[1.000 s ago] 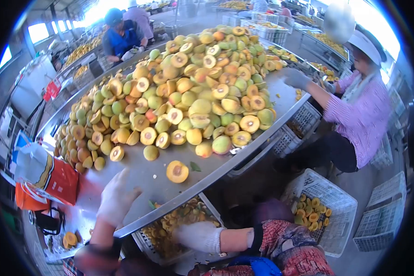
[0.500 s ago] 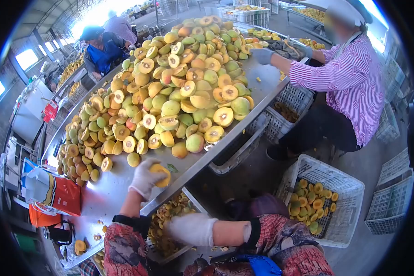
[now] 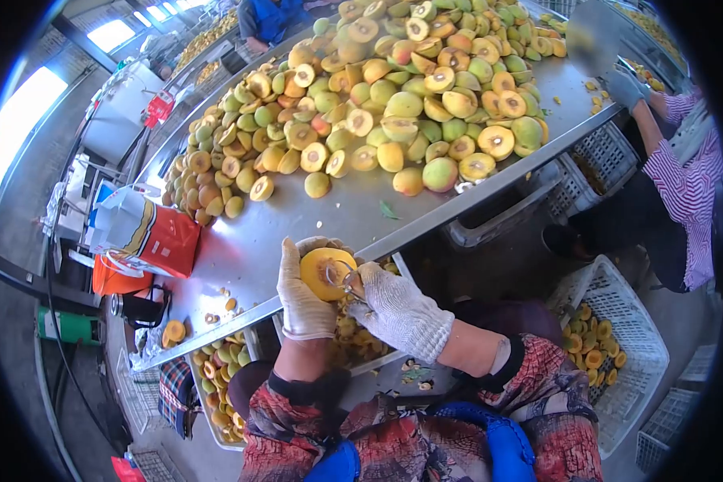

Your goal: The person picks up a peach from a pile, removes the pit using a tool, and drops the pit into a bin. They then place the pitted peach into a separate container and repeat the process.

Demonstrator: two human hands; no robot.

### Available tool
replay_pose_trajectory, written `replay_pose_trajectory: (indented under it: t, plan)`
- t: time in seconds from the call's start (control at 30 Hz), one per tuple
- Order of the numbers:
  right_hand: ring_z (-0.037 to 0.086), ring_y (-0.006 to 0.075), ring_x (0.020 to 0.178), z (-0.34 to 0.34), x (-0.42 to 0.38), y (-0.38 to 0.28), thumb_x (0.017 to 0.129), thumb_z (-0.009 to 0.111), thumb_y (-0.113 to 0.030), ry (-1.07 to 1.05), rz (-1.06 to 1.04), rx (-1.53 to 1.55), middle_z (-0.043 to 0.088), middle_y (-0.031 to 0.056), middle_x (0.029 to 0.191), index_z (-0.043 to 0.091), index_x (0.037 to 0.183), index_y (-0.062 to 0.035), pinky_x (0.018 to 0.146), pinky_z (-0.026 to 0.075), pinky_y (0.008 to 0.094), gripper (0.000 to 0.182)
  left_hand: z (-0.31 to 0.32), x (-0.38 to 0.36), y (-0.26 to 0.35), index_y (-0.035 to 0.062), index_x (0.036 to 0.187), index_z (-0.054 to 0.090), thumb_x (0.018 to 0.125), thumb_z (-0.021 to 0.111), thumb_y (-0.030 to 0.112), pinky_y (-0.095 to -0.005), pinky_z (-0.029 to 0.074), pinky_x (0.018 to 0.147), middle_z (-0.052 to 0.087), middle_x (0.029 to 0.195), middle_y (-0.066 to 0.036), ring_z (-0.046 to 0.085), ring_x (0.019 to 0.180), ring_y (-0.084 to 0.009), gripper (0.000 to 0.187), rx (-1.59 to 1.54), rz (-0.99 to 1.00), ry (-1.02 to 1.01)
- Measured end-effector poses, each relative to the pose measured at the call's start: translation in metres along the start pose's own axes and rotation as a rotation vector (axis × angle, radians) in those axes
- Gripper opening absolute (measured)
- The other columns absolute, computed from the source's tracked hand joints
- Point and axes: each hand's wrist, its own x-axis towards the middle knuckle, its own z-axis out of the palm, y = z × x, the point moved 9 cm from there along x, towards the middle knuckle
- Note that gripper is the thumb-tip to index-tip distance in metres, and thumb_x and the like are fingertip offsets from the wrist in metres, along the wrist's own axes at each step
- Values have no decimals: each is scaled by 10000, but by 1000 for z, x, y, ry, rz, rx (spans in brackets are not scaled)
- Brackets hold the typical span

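My left hand (image 3: 305, 289), in a white knit glove, is wrapped round a halved yellow fruit (image 3: 320, 271) with its cut face turned up. In my gloved right hand (image 3: 400, 309) is a small metal looped tool (image 3: 341, 275), whose loop touches the middle of the cut face. Both hands are over the near edge of a metal table (image 3: 281, 229). A large heap of halved fruit (image 3: 361, 120) lies on this table, and a green leaf (image 3: 389, 210) is beyond my hands. Under them stands a crate holding fruit pieces (image 3: 361, 333).
A co-worker in a striped shirt (image 3: 679, 177) is at the right, another in blue (image 3: 273, 18) behind the heap. A white crate (image 3: 639, 337) with fruit halves stands lower right. A red and white bag (image 3: 165, 237) sits at the table's left. Another fruit crate (image 3: 217, 377) is lower left.
The view has turned, so the heap sits higher and further right. My right hand has come up from over the crate to the fruit in my left hand, and the tool now shows.
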Motion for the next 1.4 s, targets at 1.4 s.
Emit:
replay_pose_trajectory:
  t: [1.4]
  plan:
    - [567, 460, 909, 67, -29, 3, 867, 572, -304, -462, 233, 193, 550, 293, 1032, 460, 1170, 17, 793, 469, 507, 456, -17, -45, 5, -5, 1059, 558, 868, 566, 365, -445, 503, 858, 603, 997, -166, 611, 926, -293, 416, 381, 151, -144]
